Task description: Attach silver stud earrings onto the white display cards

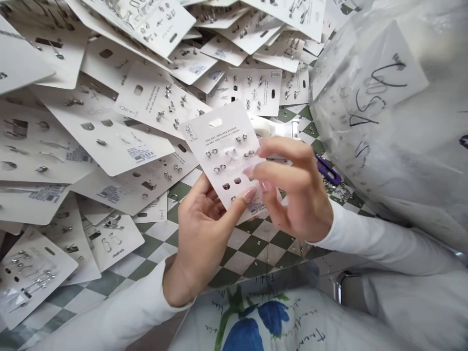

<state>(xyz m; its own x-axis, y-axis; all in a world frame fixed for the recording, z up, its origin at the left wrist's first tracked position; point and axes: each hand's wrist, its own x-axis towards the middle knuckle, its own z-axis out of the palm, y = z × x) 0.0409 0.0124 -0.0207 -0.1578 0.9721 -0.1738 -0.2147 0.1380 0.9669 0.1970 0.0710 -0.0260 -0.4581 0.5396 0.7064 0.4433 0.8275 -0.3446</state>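
Note:
My left hand [203,226] grips a white earring card [219,129] by its lower left edge, thumb on the front and fingers behind. Small silver earrings sit in rows on the card, which also has a hang hole near the top and two dark slots lower down. Over the card's right side hovers my right hand [292,187], its fingers bent, the tips close to or touching the card near the earrings. Whether anything tiny is between those fingertips cannot be made out. Part of the card's lower right is hidden behind the right hand.
Many earring cards [139,136] lie heaped at the left and back of the checkered table [157,248]. A tape dispenser [281,127] and a purple-handled tool [329,170] lie beyond my right hand. At right stands a large clear plastic bag [395,126] with handwriting on a paper.

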